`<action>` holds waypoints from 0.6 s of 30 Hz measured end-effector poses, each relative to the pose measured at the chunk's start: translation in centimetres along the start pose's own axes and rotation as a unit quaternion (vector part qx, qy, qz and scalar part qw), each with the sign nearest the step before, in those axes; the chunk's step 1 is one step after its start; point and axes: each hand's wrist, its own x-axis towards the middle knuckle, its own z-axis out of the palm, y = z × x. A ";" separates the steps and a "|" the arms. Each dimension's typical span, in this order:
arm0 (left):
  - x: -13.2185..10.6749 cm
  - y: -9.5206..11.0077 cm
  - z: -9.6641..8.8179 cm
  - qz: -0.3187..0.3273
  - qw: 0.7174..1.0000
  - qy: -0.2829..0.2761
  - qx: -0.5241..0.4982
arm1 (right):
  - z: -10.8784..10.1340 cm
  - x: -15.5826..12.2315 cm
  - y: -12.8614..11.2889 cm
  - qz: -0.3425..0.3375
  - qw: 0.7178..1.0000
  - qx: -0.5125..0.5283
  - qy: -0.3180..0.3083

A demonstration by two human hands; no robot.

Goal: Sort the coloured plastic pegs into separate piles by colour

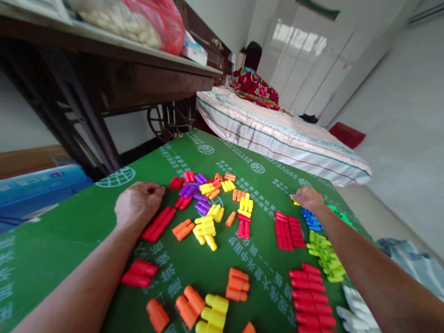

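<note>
- At the near edge lie bullet-shaped hollow plastic pegs, smooth and glossy: a yellow cluster, orange ones, a long stack of red pegs laid side by side, and white pegs at the right corner.
- They rest on a green flat board printed with white Chinese characters in rows and white globe emblems. The characters run upside-down to the wearer, and I cannot read them with certainty.
- Lime-green pegs are heaped beside the right forearm, with blue pegs just beyond them.
- The left hand is clenched into a loose fist, knuckles down on the board. It touches the upper end of a slanted row of red plastic pegs; whether it encloses anything is hidden.
- The right hand lies palm down with its fingers curled over a small yellow peg at the board's far right. I cannot tell whether it grips the peg or only covers it.
- Between the hands sits a mixed pile of purple, yellow, orange and red pegs.
- Beyond the board is a striped mattress with a red floral quilt.
- A dark wooden table at the left carries plastic bags.
</note>
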 end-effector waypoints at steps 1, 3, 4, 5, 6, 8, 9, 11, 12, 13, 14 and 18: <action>0.0 0.0 0.0 -0.004 1.000 -0.004 0.004 | -0.2 -0.2 -0.4 -0.006 1.000 -0.004 0.007; -0.1 0.2 0.0 -0.009 1.000 -0.014 0.017 | -0.8 -0.7 -1.6 -0.029 0.999 -0.005 0.024; -0.2 0.3 -0.1 -0.006 1.000 -0.014 0.020 | -1.1 -1.0 -2.5 -0.048 0.998 -0.001 0.031; -0.4 0.3 -0.2 -0.004 1.000 -0.014 0.021 | -1.4 -1.4 -3.5 -0.068 0.997 0.004 0.036; -0.5 0.4 -0.3 -0.004 1.000 -0.014 0.022 | -1.7 -1.9 -4.6 -0.091 0.995 0.014 0.040; -0.7 0.6 -0.4 -0.007 1.000 -0.015 0.022 | -2.1 -3.0 -7.1 -0.143 0.988 0.049 0.041; -0.7 0.6 -0.5 -0.010 1.000 -0.015 0.022 | -2.3 -3.6 -8.3 -0.171 0.982 0.076 0.036; -0.7 0.6 -0.6 -0.011 1.000 -0.016 0.022 | -2.6 -4.8 -10.6 -0.213 0.970 0.120 0.009; -0.7 0.5 -0.6 -0.011 1.000 -0.015 0.022 | -2.8 -5.4 -11.6 -0.221 0.967 0.128 -0.006; -0.6 0.5 -0.5 -0.011 1.000 -0.015 0.023 | -3.0 -5.9 -12.5 -0.222 0.967 0.125 -0.020; -0.6 0.4 -0.4 -0.009 1.000 -0.013 0.022 | -3.2 -6.3 -13.3 -0.216 0.969 0.115 -0.032; -0.3 0.1 -0.1 -0.003 1.000 -0.006 0.016 | -3.7 -7.4 -15.3 -0.189 0.978 0.058 -0.060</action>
